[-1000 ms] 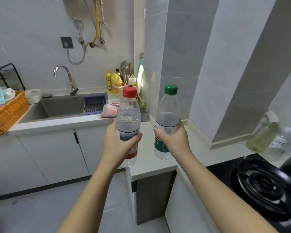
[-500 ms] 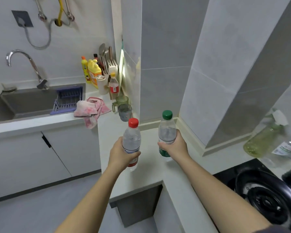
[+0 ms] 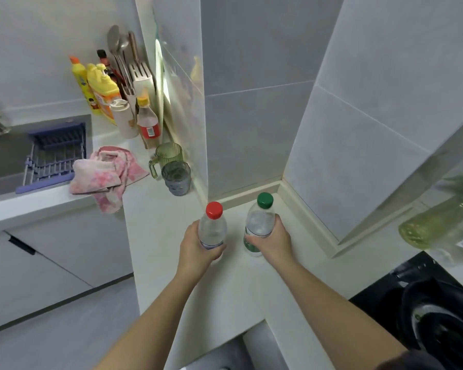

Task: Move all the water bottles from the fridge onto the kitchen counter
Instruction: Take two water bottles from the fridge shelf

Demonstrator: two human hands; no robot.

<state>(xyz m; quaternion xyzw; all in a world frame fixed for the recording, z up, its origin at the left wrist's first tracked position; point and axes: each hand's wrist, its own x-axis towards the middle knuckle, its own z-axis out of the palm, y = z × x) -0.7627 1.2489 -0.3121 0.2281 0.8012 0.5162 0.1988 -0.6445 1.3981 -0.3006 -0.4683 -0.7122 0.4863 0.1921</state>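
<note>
My left hand [image 3: 197, 249] grips a clear water bottle with a red cap [image 3: 213, 225] around its middle. My right hand [image 3: 274, 241] grips a clear water bottle with a green cap and green label [image 3: 259, 221]. Both bottles stand upright, side by side, over the white kitchen counter [image 3: 225, 295] near the tiled wall corner. Their bases are at or just above the counter surface; I cannot tell if they touch it. The fridge is out of view.
Two cups [image 3: 175, 177] and a pink cloth [image 3: 106, 174] lie on the counter to the left, with detergent bottles [image 3: 102, 93] and a utensil holder behind. A sink with a blue rack [image 3: 54, 156] is far left. A black gas stove [image 3: 433, 311] and a yellow-green bottle [image 3: 439, 225] are at the right.
Both hands have carried the bottles forward and down toward the counter corner. The view has closed in and tilted down over the counter.
</note>
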